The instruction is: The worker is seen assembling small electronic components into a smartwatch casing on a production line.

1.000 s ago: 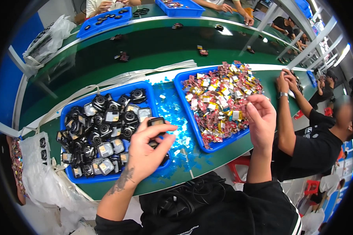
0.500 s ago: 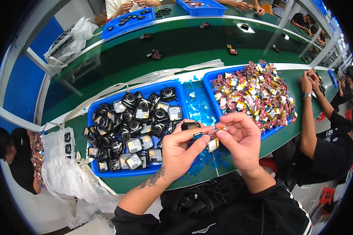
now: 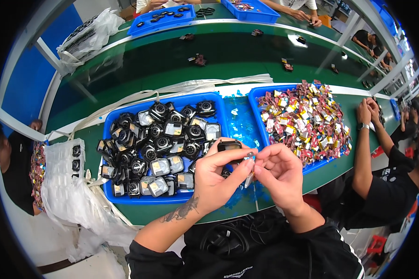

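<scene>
My left hand (image 3: 219, 176) is closed around a black smartwatch case (image 3: 230, 145), whose dark face sticks out above the index finger. Close against it, my right hand (image 3: 282, 176) pinches a small circuit board with a silvery battery (image 3: 249, 179), seen nearly edge-on between the two hands. Fingertips cover most of the board, so whether it is still joined to the case cannot be told. Left of my hands, a blue tray (image 3: 108, 191) holds a heap of black watch cases (image 3: 162, 142). A second blue tray (image 3: 255, 109) on the right is piled with red circuit boards and batteries (image 3: 307, 122).
Blue film scraps (image 3: 237, 122) litter the green table between the trays. Beyond a white ledge, loose parts (image 3: 199, 60) lie on a green belt. Clear plastic packing (image 3: 63, 186) is at the left. A co-worker's arms (image 3: 364, 153) are close on the right; others sit across.
The board and battery between my hands have turned from flat-on to nearly edge-on. My right hand has moved slightly down and left. Parts on the belt appear further right.
</scene>
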Tool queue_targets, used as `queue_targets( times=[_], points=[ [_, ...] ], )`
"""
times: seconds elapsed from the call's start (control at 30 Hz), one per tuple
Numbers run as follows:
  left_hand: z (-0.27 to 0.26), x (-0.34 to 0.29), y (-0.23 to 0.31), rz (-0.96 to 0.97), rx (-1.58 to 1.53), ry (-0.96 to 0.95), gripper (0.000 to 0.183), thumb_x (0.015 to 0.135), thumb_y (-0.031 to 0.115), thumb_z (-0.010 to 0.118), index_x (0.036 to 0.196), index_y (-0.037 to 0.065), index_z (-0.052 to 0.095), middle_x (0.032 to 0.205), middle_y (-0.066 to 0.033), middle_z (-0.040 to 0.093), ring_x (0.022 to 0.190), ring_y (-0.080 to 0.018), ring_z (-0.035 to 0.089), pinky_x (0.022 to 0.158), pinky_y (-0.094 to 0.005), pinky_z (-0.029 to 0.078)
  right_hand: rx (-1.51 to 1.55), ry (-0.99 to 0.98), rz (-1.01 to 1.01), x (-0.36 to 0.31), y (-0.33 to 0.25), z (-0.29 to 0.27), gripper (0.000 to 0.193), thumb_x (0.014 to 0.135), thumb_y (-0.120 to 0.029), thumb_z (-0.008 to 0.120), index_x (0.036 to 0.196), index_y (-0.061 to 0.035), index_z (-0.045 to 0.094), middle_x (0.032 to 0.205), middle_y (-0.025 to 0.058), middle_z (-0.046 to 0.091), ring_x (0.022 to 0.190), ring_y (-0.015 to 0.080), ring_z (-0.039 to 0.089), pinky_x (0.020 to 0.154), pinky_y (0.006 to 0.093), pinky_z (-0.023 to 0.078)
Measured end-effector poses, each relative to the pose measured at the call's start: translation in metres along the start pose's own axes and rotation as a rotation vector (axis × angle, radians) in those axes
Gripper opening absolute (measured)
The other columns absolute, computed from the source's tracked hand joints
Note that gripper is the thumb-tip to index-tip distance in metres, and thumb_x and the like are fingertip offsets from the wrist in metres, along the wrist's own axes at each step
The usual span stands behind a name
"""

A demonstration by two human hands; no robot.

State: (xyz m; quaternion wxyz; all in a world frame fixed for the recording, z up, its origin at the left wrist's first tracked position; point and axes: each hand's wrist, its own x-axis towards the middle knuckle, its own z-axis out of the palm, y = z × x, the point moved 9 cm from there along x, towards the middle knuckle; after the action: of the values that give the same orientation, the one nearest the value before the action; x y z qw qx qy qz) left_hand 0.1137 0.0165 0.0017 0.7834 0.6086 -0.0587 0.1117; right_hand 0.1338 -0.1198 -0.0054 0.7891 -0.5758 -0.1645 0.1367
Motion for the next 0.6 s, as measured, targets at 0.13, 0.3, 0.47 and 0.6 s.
queue_targets(
  times=[0.13,0.3,0.47,0.6],
  points=[
    [-0.008,-0.003,-0.012,-0.046,0.041,0.055,0.011,0.084,0.001,0.07,0.095,-0.002,0.071,0.1,-0.0102,0.062,0.089,-0.0135,0.059,0.078,-0.0259,0.048,-0.252,-0.074,0.037,0.002,-0.015,0.009,0.023,0.083,0.008,0.066,0.105,0.0037,0.059,0.099,0.0094,0.061,0.096,0.0121,0.061,0.079,0.0249,0.056],
    [-0.002,0.001,0.003,0.076,0.281,0.026,0.008,0.083,0.004,0.072,0.091,0.0,0.071,0.097,-0.0092,0.062,0.084,-0.0134,0.061,0.072,-0.0243,0.049,-0.584,-0.028,-0.253,0.027,-0.071,0.002,0.017,0.08,0.005,0.068,0.096,0.0024,0.063,0.094,0.0113,0.062,0.081,0.0151,0.064,0.064,0.0252,0.055],
    [0.007,0.0,0.017,0.18,0.48,-0.027,0.01,0.08,0.006,0.074,0.09,0.002,0.072,0.097,-0.0112,0.062,0.078,-0.0184,0.066,0.065,-0.0297,0.053,-0.855,-0.313,-0.112,0.043,-0.068,0.024,0.008,0.085,-0.003,0.067,0.087,0.0001,0.06,0.076,0.0065,0.062,0.068,0.0166,0.063,0.057,0.0293,0.05],
    [0.007,-0.001,0.015,0.215,0.505,-0.049,0.012,0.079,0.007,0.074,0.089,0.002,0.072,0.097,-0.0113,0.062,0.077,-0.0194,0.066,0.065,-0.0294,0.053,-0.908,-0.402,-0.08,0.042,-0.061,0.025,0.008,0.086,-0.004,0.066,0.088,-0.0006,0.058,0.079,0.0068,0.06,0.069,0.0163,0.06,0.059,0.0292,0.047]
  ],
)
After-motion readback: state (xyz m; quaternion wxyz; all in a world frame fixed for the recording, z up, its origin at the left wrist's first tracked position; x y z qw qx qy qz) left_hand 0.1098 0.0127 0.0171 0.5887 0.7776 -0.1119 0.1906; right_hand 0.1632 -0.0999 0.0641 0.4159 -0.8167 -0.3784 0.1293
